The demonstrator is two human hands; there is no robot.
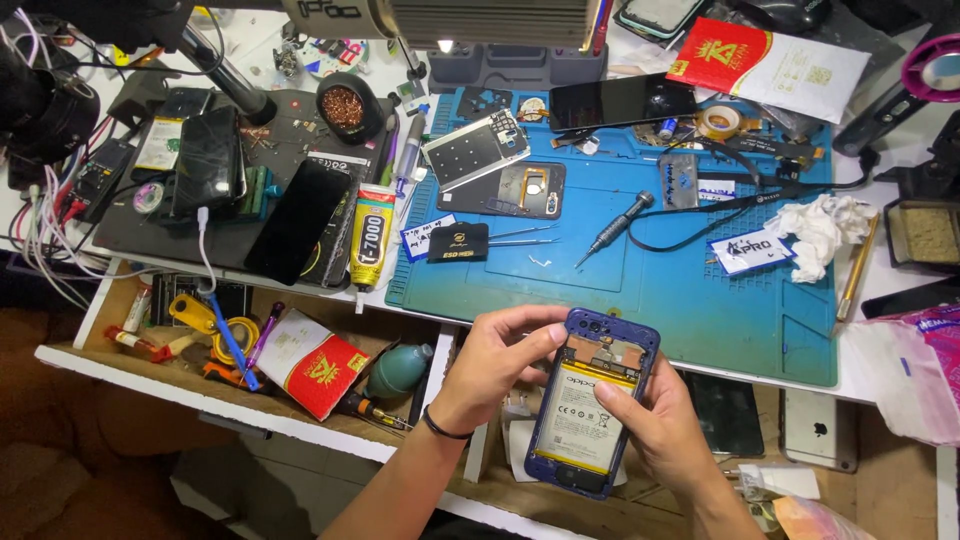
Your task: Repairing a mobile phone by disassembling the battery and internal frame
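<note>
Here, the opened blue phone sits between both hands, below the blue mat, long axis approx 12–6 o'clock. Left hand fingers pinch its top edge at 10; right hand cradles it, thumb pressed on the battery.

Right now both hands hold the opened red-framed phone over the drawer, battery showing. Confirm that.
Not quite: the phone's frame is blue, not red. The head view shows the left hand and right hand holding it over the drawer, battery showing.
</note>
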